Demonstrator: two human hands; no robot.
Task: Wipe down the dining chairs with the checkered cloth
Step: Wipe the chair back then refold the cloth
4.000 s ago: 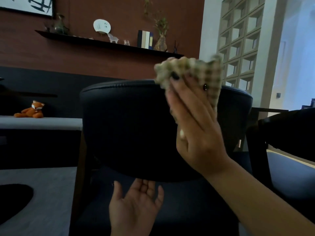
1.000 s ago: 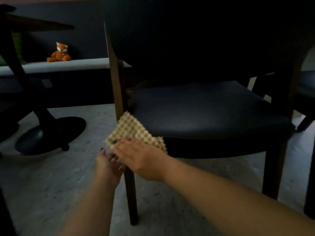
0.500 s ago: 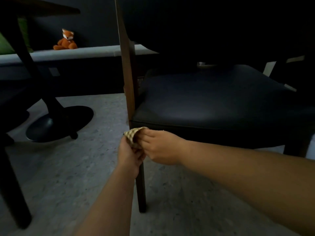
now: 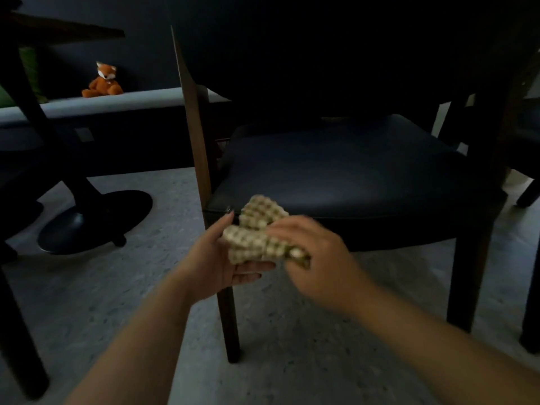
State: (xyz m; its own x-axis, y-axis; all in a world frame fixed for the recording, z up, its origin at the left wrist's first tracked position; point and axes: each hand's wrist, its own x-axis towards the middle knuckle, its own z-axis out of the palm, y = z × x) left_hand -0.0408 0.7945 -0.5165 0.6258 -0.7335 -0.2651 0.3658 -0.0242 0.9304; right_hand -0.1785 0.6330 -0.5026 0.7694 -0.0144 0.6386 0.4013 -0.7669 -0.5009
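- My left hand (image 4: pixel 217 260) lies palm-up with its fingers loosely straight, and the bunched cloth (image 4: pixel 257 232) rests on it.
- My right hand (image 4: pixel 317 258) comes in from the right with its fingers curled over the cloth's right end, pinching it; the hand is blurred, so I cannot make out the exact hold.
- The cloth sits between my hands, crumpled, with its long axis running roughly left to right and one lobe poking up toward the seat edge.
- The chair (image 4: pixel 344 171) stands just beyond my hands: its seat's front-left corner is right behind the cloth and slightly above it, and its front-left leg (image 4: pixel 229 323) drops straight down past my left hand.
- I judge I am regathering the cloth before the next pass, not wiping at this instant; the cloth does not clearly touch the chair.
- The leg runs vertically, so a stroke along it would go up and down, and my left hand is the nearer one to it.
- The seat edge runs off to the right, closer to my right hand.
- Well off to my left, a fox toy (image 4: pixel 102 80) sits on a ledge.
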